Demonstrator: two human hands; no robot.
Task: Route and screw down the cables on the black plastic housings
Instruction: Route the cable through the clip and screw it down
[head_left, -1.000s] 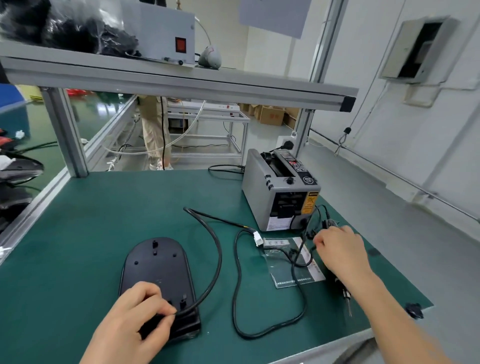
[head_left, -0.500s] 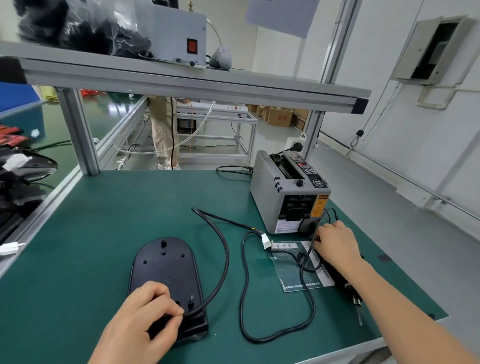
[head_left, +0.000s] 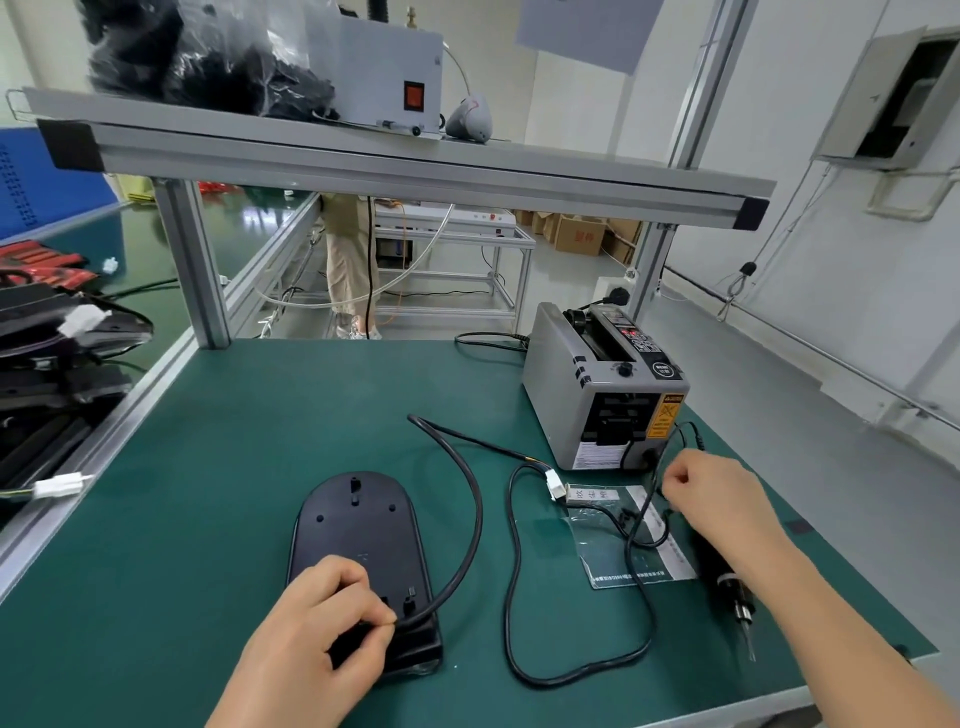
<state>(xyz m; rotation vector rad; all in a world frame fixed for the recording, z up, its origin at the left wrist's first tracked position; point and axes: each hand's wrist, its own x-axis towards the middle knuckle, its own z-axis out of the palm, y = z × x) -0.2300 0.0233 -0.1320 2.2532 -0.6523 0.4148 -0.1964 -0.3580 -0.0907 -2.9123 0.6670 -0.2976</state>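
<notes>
**Left hand** (head_left: 311, 642): is reaching in from 6 o'clock, palm down. The thumb and forefinger are pinching the thick black cable (head_left: 475, 525) where it is meeting the near end of the black plastic housing (head_left: 358, 525).

**Black plastic housing:** is lying flat on the green mat (head_left: 197, 467) just below centre, its rounded end pointing to 12 o'clock.

**Cable:** is arcing from the housing toward 1 o'clock, then thinning and running toward 3 o'clock to a white connector (head_left: 555, 487). A thin black lead is looping from there round toward 5 o'clock.

**Right hand** (head_left: 722, 499): its forearm is entering from 4 o'clock. The knuckles are facing up and the fingers are curling in tight beside a thin cord. Whether they are gripping it cannot be told.

**Electric screwdriver** (head_left: 733, 595): is lying beneath the right forearm, bit pointing to 6 o'clock.

**Clear bag** (head_left: 618, 551): is lying flat between the connector and the right hand.

**Tape dispenser** (head_left: 597, 410): is sitting at 2 o'clock, just beyond the right hand.

**Spare housings** (head_left: 52, 358): are lying piled at 9 o'clock, past the bench rail.

**Shelf** (head_left: 395, 166): is spanning the bench at 12 o'clock.
</notes>
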